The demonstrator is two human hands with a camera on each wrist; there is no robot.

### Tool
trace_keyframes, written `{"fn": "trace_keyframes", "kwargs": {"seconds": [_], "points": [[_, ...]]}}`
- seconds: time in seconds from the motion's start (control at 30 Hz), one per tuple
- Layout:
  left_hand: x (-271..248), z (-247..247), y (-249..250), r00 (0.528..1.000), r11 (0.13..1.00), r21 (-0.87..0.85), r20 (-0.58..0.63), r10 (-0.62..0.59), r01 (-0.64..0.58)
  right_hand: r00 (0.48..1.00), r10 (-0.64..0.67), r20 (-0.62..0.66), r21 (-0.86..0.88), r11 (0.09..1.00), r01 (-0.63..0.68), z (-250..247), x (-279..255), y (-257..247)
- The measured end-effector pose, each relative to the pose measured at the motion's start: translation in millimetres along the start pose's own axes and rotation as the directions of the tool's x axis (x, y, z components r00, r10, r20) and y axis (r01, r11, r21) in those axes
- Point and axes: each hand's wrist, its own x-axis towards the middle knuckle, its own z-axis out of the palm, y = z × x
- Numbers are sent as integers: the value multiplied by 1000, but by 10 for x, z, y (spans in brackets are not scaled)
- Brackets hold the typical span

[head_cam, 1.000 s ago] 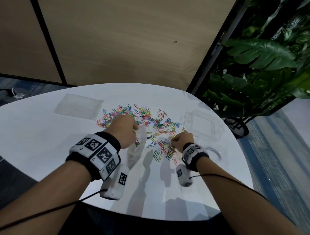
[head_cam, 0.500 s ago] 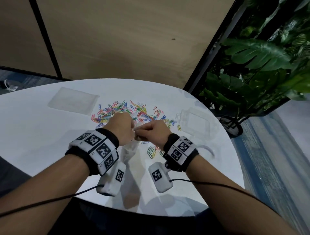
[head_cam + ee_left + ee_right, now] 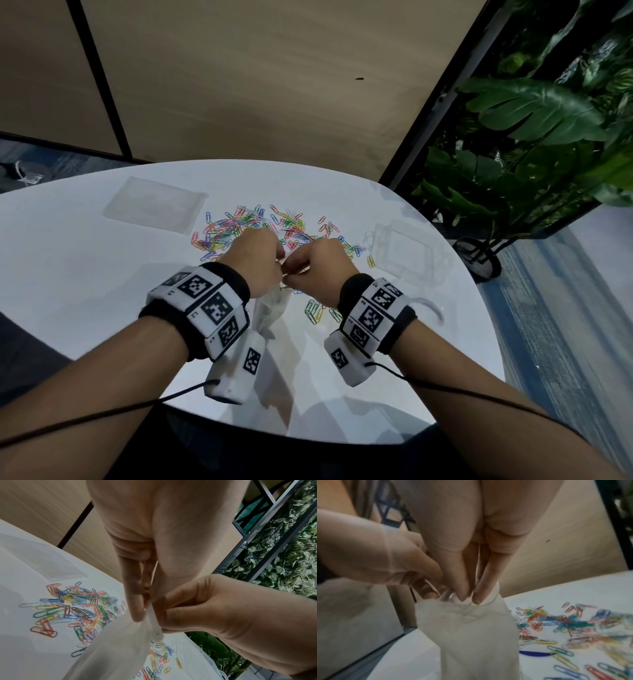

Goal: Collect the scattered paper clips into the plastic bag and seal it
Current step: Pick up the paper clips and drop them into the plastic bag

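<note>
Hands met over the middle of the desk (image 3: 85, 274), near its front edge. The left hand (image 3: 255, 262) pinched one side of the plastic bag's (image 3: 270, 308) mouth, its grip clamped on the rim between thumb and fingers (image 3: 135, 601). The right hand (image 3: 318, 270) worked the same rim from the opposite side: in the right wrist view its thumb and a fingertip (image 3: 479, 595) were pressed into the bag's opening, the grip closed on the plastic. The bag hung from both hands, its lower part reaching down toward the desk surface; whether it touched the desk could not be told. Its contents were not legible through the cloudy plastic.

Paper clips (image 3: 246, 226), in mixed colours, lay loose on the desk beyond the hands, spread toward the far edge, with a smaller cluster (image 3: 313, 310) just below the right hand. A flat clear pouch (image 3: 154, 205) lay toward the far left edge. A clear plastic box (image 3: 406, 250) sat toward the right edge, close to the outermost clips. A leafy plant (image 3: 534, 113) stood off the desk past the right edge.
</note>
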Motion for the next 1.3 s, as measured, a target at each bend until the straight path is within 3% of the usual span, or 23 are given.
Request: {"fn": "trace_keyframes", "kwargs": {"seconds": [0.07,0.13,0.2,0.27,0.37,0.53,0.73,0.83,0.97,1.13,1.2,1.23,1.3], "points": [[-13,-25,-14,1000,1000,-18,-6,-11,11,999,-11,-51,51,999,13,-43,43,75],[-33,-57,-27,1000,999,-46,-8,-29,29,986,122,-113,164,981,-103,-127,164,338],[-65,-103,-30,999,998,-57,-15,-30,29,949,300,-97,4,954,-301,-183,303,712],[-88,-140,-49,999,998,-47,-24,-33,32,884,467,-9,-238,858,-456,-141,398,1122],[-92,-184,-106,998,999,-16,-35,-48,47,807,590,8,-276,777,-565,36,495,1517],[-59,-221,-212,996,996,38,-44,-73,75,791,611,12,-220,774,-594,213,743,1623],[-42,-215,-223,997,996,46,-24,-75,76,891,453,27,-372,832,-411,329,857,1554],[-45,-203,-217,997,997,31,-40,-65,67,934,350,-70,-434,832,-344,365,847,1515],[-58,-194,-204,998,998,42,-23,-51,52,926,362,-107,-435,820,-371,295,794,1477],[-92,-232,-146,998,997,47,-24,-53,54,849,517,-106,-244,814,-527,164,687,1577],[-94,-235,-113,998,997,62,-11,-54,55,805,590,-64,28,808,-589,102,619,1630],[-82,-232,-100,998,995,74,-2,-65,65,782,623,-16,232,763,-604,65,593,1637],[-60,-223,-80,997,993,94,9,-75,73,764,640,80,600,582,-550,-28,527,1520]]}}
